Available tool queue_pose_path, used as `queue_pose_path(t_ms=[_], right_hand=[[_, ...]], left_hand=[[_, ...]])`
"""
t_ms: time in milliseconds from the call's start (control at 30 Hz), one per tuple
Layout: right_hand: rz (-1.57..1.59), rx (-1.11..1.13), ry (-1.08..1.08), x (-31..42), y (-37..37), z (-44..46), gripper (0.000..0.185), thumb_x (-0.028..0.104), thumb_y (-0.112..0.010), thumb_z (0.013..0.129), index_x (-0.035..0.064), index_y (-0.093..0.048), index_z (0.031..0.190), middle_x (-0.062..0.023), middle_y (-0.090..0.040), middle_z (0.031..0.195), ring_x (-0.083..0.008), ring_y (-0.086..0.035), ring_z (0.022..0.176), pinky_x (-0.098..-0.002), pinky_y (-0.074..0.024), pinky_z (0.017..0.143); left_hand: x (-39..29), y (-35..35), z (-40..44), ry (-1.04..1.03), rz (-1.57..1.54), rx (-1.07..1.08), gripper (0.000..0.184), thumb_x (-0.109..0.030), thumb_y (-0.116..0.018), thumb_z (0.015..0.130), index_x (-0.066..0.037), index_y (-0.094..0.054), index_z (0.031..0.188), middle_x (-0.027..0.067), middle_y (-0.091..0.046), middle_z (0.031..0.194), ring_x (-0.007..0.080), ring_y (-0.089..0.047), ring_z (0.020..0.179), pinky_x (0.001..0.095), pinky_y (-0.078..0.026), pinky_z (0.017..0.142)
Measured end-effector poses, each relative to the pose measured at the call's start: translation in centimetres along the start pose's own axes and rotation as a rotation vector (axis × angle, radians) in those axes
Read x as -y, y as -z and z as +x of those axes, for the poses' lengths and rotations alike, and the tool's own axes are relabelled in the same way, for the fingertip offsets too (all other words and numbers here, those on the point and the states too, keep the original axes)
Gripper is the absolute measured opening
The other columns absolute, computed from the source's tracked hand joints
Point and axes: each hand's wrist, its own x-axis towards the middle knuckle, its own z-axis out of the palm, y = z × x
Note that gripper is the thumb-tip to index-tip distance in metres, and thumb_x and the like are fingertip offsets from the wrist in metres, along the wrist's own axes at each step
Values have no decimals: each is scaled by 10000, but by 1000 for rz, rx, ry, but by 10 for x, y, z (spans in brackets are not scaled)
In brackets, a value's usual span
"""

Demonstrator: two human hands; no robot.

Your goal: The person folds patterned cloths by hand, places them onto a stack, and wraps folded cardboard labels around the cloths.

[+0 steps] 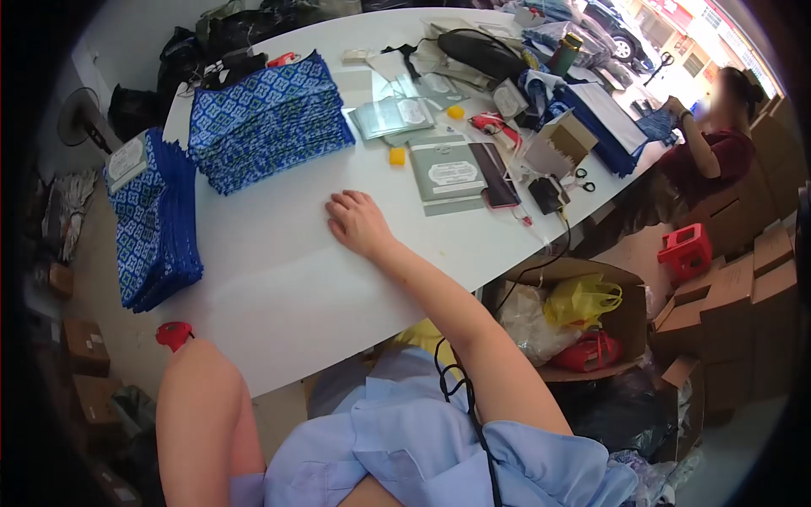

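The right hand [361, 224] lay palm down on the white table [279, 279], fingers loosely spread, near a blue patterned stack [270, 127]; the hidden left hand's state could not be told

A white table [274, 291] with a curved far edge extends across the room; a pale wall [131, 42] stands beyond its far left side, and a fan [80, 118] is positioned at the left above a light-coloured floor [93, 287]. A red stool [686, 252] stands at the right, adjacent to stacked cardboard boxes [728, 308]. Bright daylight enters at the upper right, where a parked car [623, 44] is visible outside.
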Motion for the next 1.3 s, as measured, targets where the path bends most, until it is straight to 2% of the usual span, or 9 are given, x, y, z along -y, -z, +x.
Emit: queue_pose_path(t_ms=[533,767,1300], right_hand=[[-12,4,3,-1,-1,-2,223,163,-545,719,35,-560,901,-109,-541,1007,-275,-467,1000,-371,-355,872],[-35,-13,13,-1,-2,-3,228,169,-544,727,39,-560,913,-111,-542,1049,-275,-468,1016,-372,-354,881],[-5,-11,1,0,-2,-2,235,157,-544,721,37,-552,922,-112,-541,1035,-281,-466,1014,-377,-352,884]], left_hand=[[-4,5,-7,26,-56,-22,219,-197,-429,863,-84,-512,1032,63,-474,1124,196,-420,1042,333,-323,918],[-4,8,-5,72,-74,-24,206,-194,-439,860,-89,-519,1018,59,-482,1108,191,-429,1030,331,-327,912],[0,8,-8,92,-90,-42,175,-186,-463,854,-99,-537,986,49,-501,1072,180,-447,1003,325,-338,899]])
